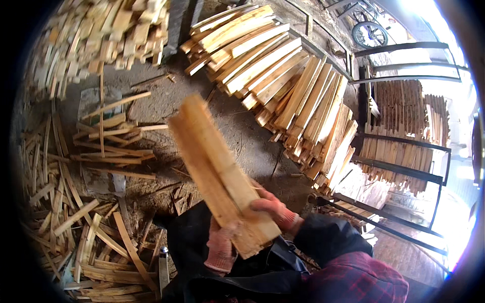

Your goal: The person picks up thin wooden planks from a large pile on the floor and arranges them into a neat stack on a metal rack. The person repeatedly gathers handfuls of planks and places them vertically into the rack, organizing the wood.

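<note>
Over my lap I hold wooden boards (209, 161), pale and rough-edged, tilted up toward the far left. They look like two lying against each other, and their far end is smeared by motion. My left hand (222, 248), in a pinkish work glove, is closed on the left edge near the bottom end. On the opposite edge, my right hand (274, 208), gloved alike, grips with its fingers partly hidden behind the wood.
A long row of stacked boards (283, 76) curves from the top to the right. Another board pile (111, 30) fills the upper left. Loose wood strips (96, 247) litter the left floor. Dark metal frames (399, 171) stand at right, with a bicycle wheel (370, 35) beyond.
</note>
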Demonstrator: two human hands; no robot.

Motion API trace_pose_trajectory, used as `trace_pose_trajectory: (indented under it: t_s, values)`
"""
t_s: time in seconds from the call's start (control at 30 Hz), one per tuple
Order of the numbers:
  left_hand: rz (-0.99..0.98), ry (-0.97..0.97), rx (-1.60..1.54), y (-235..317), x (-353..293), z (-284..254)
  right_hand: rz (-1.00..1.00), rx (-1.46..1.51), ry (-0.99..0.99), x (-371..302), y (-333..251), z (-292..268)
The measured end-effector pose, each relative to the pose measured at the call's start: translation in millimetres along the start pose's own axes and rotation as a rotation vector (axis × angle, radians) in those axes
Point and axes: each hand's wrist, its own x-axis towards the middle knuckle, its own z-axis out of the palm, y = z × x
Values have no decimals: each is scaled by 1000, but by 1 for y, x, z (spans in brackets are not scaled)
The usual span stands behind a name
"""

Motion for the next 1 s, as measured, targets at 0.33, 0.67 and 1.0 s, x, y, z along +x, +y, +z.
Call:
trace_pose_trajectory:
  t_s: [0.33,0.67,1.0]
  values:
    - [293,-458,646,37,188,180,-652,-191,789,54,-169,-75]
    - [298,357,650,49,83,-192,219,-764,-52,154,34,37]
    - [57,1401,620,40,-97,-647,328,-1208,-304,207,233,230]
